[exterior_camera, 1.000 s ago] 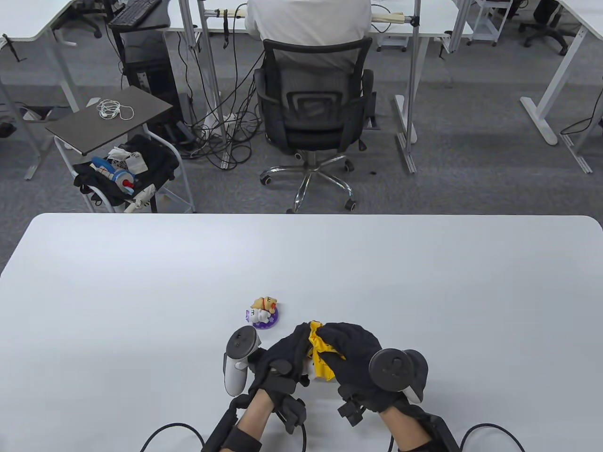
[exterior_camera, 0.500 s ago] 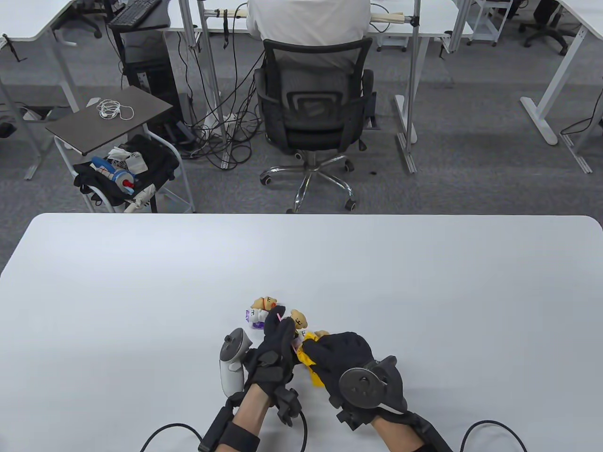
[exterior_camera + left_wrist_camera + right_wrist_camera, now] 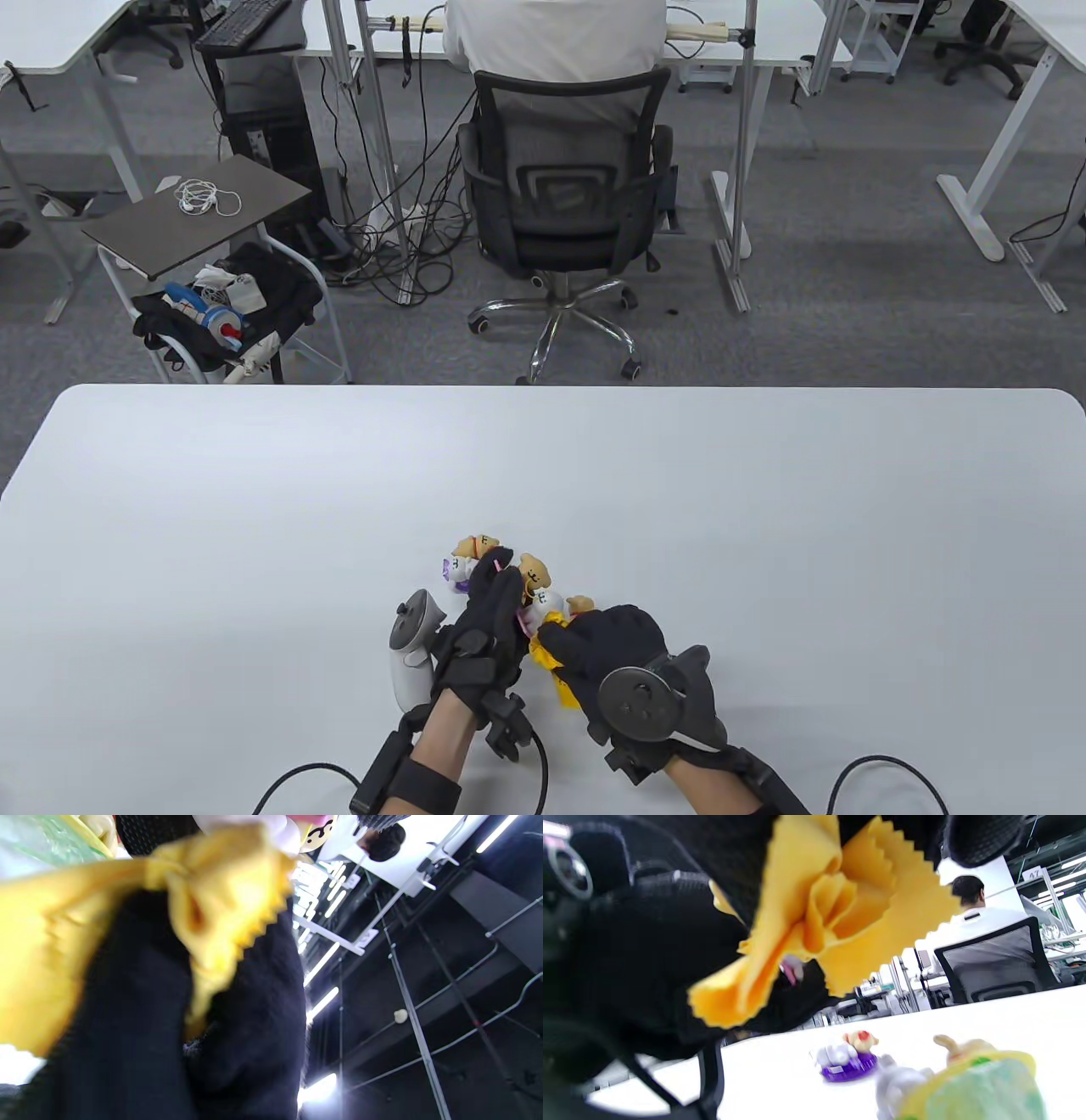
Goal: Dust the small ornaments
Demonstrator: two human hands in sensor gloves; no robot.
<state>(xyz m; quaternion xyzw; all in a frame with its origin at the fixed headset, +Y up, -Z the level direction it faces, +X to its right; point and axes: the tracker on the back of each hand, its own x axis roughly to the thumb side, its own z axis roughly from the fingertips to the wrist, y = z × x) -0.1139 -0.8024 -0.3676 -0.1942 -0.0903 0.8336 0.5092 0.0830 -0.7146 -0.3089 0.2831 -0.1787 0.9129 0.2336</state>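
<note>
White tabletop (image 3: 254,509) carries the work: the left hand (image 3: 484,632) grips one ornament (image 3: 536,586) while the right hand (image 3: 615,649) clutches a yellow cloth (image 3: 551,671) against it. Dusting looks midway; just behind the held ornament, a purple-based ornament (image 3: 462,564) waits on the tabletop, cleaned or not I cannot tell.

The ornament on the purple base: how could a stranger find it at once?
On the white table, look near the front edge, just beyond the left hand. The ornament on the purple base stands there on the tabletop, unheld. Unlike the figurine in the left hand's grip, it has a round purple base.
</note>
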